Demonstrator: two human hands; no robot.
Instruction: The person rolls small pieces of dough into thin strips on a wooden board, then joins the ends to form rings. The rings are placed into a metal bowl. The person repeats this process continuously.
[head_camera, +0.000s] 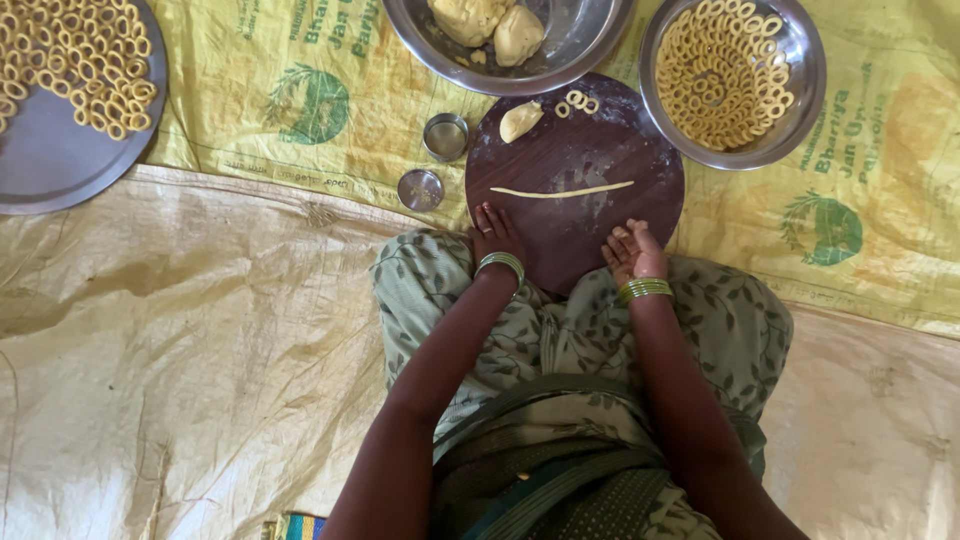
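Dough rope (562, 190), thin and pale, stretched straight across the middle of the round dark board (600, 150), well apart from both hands. Left hand (494, 233) flat on the near edge of the board, fingers loose, grasping nothing. Right hand (634, 250) at the near rim, fingers curled in, seemingly empty though the palm is hidden. Small dough lump (520, 120) and three dough rings (577, 102) at the far side of the board. Beyond: steel bowl of dough (580, 40), steel bowl of rings (800, 90), tray of rings (50, 170) far left.
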